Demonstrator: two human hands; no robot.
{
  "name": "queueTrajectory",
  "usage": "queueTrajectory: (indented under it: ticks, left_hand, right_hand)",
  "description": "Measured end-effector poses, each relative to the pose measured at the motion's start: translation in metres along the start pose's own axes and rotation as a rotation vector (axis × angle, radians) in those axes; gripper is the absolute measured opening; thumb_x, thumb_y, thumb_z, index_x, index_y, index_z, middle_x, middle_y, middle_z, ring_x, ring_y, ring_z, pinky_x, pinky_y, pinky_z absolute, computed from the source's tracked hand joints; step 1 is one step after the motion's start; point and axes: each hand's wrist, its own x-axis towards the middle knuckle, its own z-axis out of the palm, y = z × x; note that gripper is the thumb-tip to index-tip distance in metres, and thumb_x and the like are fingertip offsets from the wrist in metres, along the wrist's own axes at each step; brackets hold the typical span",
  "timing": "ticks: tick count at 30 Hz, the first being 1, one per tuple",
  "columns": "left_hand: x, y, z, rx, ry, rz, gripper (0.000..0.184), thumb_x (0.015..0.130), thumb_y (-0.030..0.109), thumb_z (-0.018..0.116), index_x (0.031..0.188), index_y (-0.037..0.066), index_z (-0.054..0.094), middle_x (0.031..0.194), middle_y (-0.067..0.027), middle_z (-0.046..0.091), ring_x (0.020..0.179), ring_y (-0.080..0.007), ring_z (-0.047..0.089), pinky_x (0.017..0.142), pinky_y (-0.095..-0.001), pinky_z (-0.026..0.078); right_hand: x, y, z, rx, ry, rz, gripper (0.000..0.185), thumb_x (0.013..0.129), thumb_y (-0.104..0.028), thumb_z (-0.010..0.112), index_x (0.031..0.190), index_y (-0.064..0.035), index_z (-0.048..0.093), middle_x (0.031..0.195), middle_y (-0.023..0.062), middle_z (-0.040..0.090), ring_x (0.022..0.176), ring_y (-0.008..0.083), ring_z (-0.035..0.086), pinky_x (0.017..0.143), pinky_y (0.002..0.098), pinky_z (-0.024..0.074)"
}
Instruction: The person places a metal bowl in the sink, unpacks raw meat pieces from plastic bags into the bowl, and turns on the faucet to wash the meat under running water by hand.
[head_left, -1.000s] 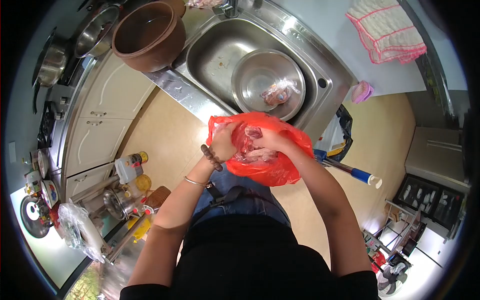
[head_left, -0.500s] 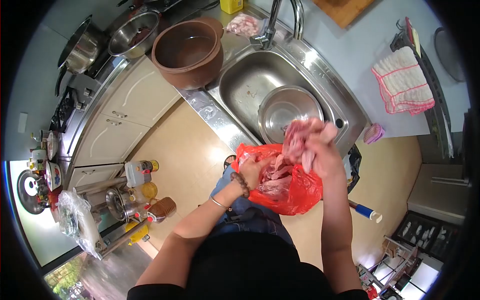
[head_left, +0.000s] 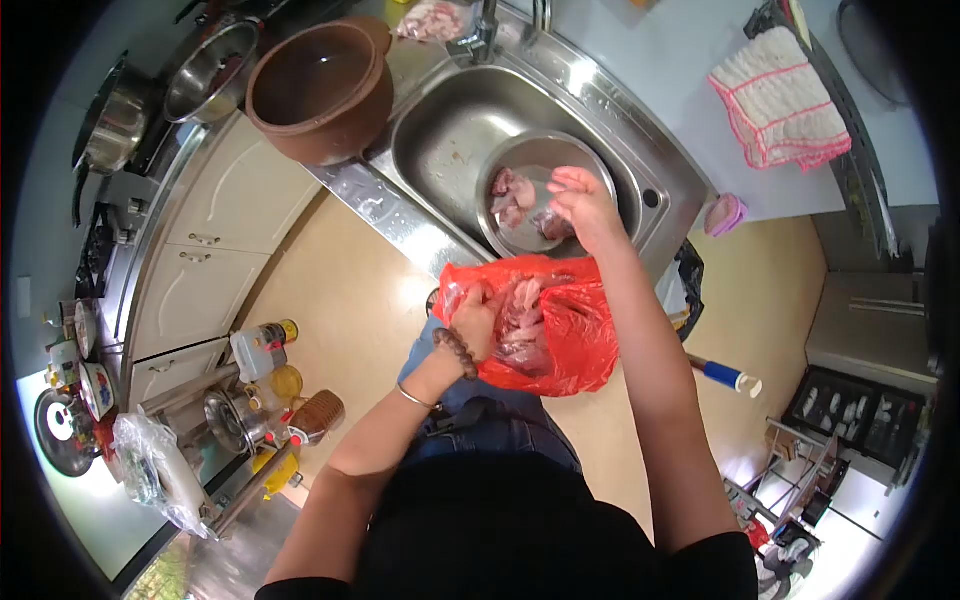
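My left hand (head_left: 473, 325) is closed on the edge of a red plastic bag (head_left: 587, 345), holding it up in front of the sink. Pieces of raw meat (head_left: 526, 325) show through the bag's mouth. Over the steel bowl (head_left: 548, 150) hangs my right hand (head_left: 582, 205), its fingers apart and holding nothing. Two clumps of raw meat (head_left: 512, 196) lie in that bowl, one partly under my right hand. The bowl sits inside the sink (head_left: 430, 150), toward its right end.
A brown clay pot (head_left: 320, 100) stands on the counter left of the sink. Behind the sink are a faucet (head_left: 478, 40) and a bag of pale meat (head_left: 432, 20). White-and-pink cloths (head_left: 780, 100) hang at right. Bottles (head_left: 318, 415) stand on the floor at left.
My right hand has moved up over the bowl and let go of its raw meat, which now lies inside. My left hand still grips the bag. The whole view has shifted slightly.
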Motion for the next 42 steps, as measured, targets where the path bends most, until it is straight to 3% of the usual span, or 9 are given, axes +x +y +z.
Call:
queueTrajectory:
  ticks: [3, 5, 7, 11, 22, 28, 30, 34, 42]
  left_hand:
    - [-0.001, -0.003, 0.003, 0.079, -0.026, 0.094, 0.065, 0.065, 0.007, 0.061, 0.125, -0.001, 0.04, 0.103, -0.0172, 0.049, 0.093, -0.032, 0.049, 0.084, -0.0333, 0.043]
    - [-0.004, 0.011, -0.012, 0.067, -0.048, 0.037, 0.081, 0.056, 0.012, 0.071, 0.128, -0.001, 0.035, 0.106, -0.0177, 0.047, 0.099, -0.0333, 0.049, 0.087, -0.0352, 0.043]
    - [-0.006, 0.023, -0.025, 0.043, -0.111, -0.001, 0.084, 0.054, 0.018, 0.075, 0.126, 0.0, 0.036, 0.112, -0.0194, 0.045, 0.102, -0.0357, 0.049, 0.086, -0.0377, 0.044]
    - [0.0, 0.027, -0.027, 0.026, -0.304, -0.087, 0.076, 0.06, 0.027, 0.074, 0.123, 0.003, 0.04, 0.114, -0.0235, 0.047, 0.098, -0.0399, 0.053, 0.081, -0.0437, 0.045]
    - [0.011, 0.029, -0.036, 0.155, -0.263, -0.119, 0.09, 0.058, 0.011, 0.073, 0.133, -0.002, 0.025, 0.13, -0.0241, 0.034, 0.112, -0.0373, 0.045, 0.093, -0.0368, 0.04]
    - [0.004, 0.024, -0.025, 0.128, -0.161, -0.09, 0.073, 0.067, 0.013, 0.062, 0.13, -0.005, 0.029, 0.131, -0.0201, 0.036, 0.112, -0.033, 0.046, 0.092, -0.0359, 0.041]
    - [0.004, 0.02, -0.024, 0.119, -0.145, -0.049, 0.074, 0.066, 0.013, 0.063, 0.129, -0.005, 0.03, 0.13, -0.0202, 0.037, 0.111, -0.0327, 0.048, 0.091, -0.0358, 0.042]
    - [0.004, 0.022, -0.028, 0.008, -0.198, -0.14, 0.08, 0.062, 0.014, 0.066, 0.13, -0.004, 0.029, 0.13, -0.022, 0.036, 0.113, -0.0361, 0.044, 0.095, -0.0375, 0.039]
    - [0.001, 0.015, -0.024, 0.086, -0.172, -0.048, 0.075, 0.065, 0.015, 0.064, 0.131, -0.001, 0.03, 0.128, -0.0215, 0.039, 0.114, -0.0345, 0.044, 0.094, -0.0368, 0.04]
  right_hand:
    - [-0.076, -0.03, 0.003, -0.233, -0.487, 0.069, 0.016, 0.077, 0.002, 0.051, 0.093, -0.0004, 0.055, 0.091, 0.0116, 0.062, 0.094, 0.0234, 0.058, 0.081, 0.0314, 0.0465]
    - [-0.103, 0.004, -0.005, -0.933, -0.722, -0.372, 0.019, 0.076, 0.003, 0.048, 0.094, 0.0015, 0.054, 0.092, 0.0159, 0.059, 0.092, 0.0267, 0.058, 0.08, 0.0321, 0.0459]
    - [-0.132, 0.042, -0.029, -1.244, -0.534, -0.361, 0.025, 0.072, 0.006, 0.047, 0.096, 0.0027, 0.052, 0.093, 0.019, 0.057, 0.091, 0.0299, 0.057, 0.079, 0.0343, 0.0448]
    - [-0.158, 0.057, -0.067, -0.867, -0.279, 0.149, 0.031, 0.071, 0.008, 0.045, 0.1, 0.0018, 0.051, 0.097, 0.019, 0.057, 0.092, 0.0323, 0.056, 0.08, 0.0364, 0.0438]
    - [-0.086, 0.087, -0.012, -1.2, -0.305, -0.756, 0.032, 0.074, -0.015, 0.055, 0.105, -0.0059, 0.053, 0.116, 0.0129, 0.049, 0.109, 0.0306, 0.046, 0.086, 0.0416, 0.0395]
    - [-0.065, 0.078, 0.001, -1.42, -0.544, -0.332, 0.035, 0.075, -0.01, 0.054, 0.11, -0.006, 0.053, 0.105, 0.0095, 0.055, 0.099, 0.026, 0.053, 0.084, 0.0383, 0.0419]
    - [-0.057, 0.096, -0.016, -0.825, -0.586, -0.179, 0.029, 0.076, -0.004, 0.052, 0.105, -0.0029, 0.054, 0.092, 0.0069, 0.057, 0.085, 0.0186, 0.056, 0.076, 0.0303, 0.0442]
    - [-0.072, 0.061, -0.033, -0.469, -0.616, 0.103, 0.028, 0.072, 0.003, 0.05, 0.099, -0.0003, 0.056, 0.076, 0.0024, 0.054, 0.072, 0.0101, 0.051, 0.067, 0.0247, 0.0423]
    - [-0.102, 0.023, -0.043, -0.427, -0.546, -0.048, 0.024, 0.072, 0.003, 0.052, 0.095, -0.0004, 0.054, 0.081, 0.0032, 0.055, 0.071, 0.0105, 0.055, 0.061, 0.0225, 0.0463]
